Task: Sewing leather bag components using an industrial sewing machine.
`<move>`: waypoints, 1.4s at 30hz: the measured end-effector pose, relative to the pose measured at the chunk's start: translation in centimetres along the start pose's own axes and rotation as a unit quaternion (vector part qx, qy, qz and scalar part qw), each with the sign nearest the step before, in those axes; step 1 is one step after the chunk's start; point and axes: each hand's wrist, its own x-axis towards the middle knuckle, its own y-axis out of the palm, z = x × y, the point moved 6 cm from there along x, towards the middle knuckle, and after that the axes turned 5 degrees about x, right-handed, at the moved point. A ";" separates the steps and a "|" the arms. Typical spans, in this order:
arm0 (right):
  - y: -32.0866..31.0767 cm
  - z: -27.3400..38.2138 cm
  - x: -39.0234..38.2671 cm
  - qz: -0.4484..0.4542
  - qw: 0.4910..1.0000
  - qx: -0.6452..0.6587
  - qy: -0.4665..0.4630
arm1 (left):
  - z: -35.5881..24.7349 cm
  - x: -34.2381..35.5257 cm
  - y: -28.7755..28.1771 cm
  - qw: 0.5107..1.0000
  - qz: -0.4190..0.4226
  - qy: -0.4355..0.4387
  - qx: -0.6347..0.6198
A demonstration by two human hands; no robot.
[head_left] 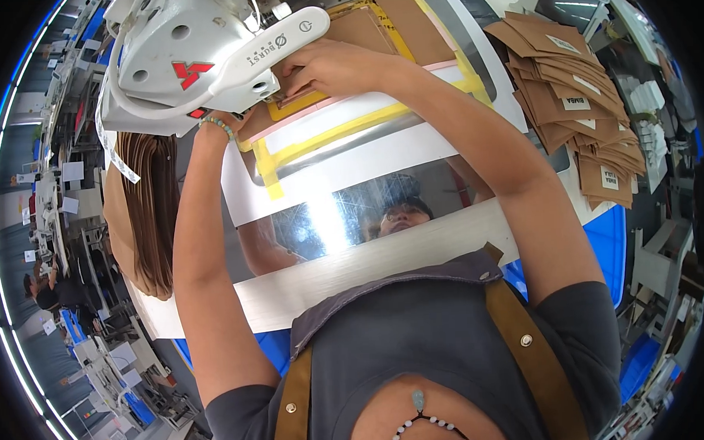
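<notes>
Under the head of a white industrial sewing machine (pixel 156 60) lies a flat template (pixel 288 156) with white sheet, yellow and pink tape, and brown card (pixel 423 31) set in its yellow-edged frame. My right hand (pixel 320 70) is on the template beside the needle area, fingers curled; what lies under their tips is hidden. My left hand (pixel 228 123), with a beaded bracelet at the wrist, is at the template's upper left edge, its fingers mostly hidden behind the machine head.
A tall bundle of brown paper pieces (pixel 139 220) stands left, a spread pile of labelled brown pieces (pixel 564 81) right. A polished metal plate (pixel 283 238) reflects me. Blue bins (pixel 605 254) sit below the table (pixel 384 254). A co-worker (pixel 40 289) and other machines are far left.
</notes>
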 end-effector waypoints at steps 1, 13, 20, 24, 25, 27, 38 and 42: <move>0.1 -0.4 -0.1 -0.003 1.000 -0.002 0.004 | 0.1 -0.1 -0.2 1.000 0.000 0.005 0.001; -0.1 0.1 0.3 0.055 0.996 0.037 0.058 | 0.7 -1.7 -0.9 0.999 -0.003 0.030 0.010; 1.3 -1.8 0.3 0.031 0.997 -0.060 0.043 | -1.6 -2.0 -0.6 0.999 -0.011 0.032 0.012; 1.1 -0.6 0.4 0.068 0.996 -0.036 0.052 | -1.9 -3.9 -1.1 0.997 -0.029 -0.048 -0.051; 1.0 -0.2 0.3 0.070 0.996 -0.035 0.049 | -1.8 -4.5 -1.4 0.986 -0.050 -0.102 -0.122; 0.4 0.3 -0.2 0.083 0.995 -0.023 0.058 | -2.7 -5.2 -2.6 0.966 -0.072 -0.154 -0.194; -0.7 2.7 -0.8 0.127 0.989 0.059 0.047 | -11.2 -11.8 -11.2 0.987 -0.082 -0.073 -0.117; -0.7 3.0 -1.8 0.091 0.993 0.069 0.016 | -13.9 -12.8 -12.8 0.987 -0.063 -0.088 -0.120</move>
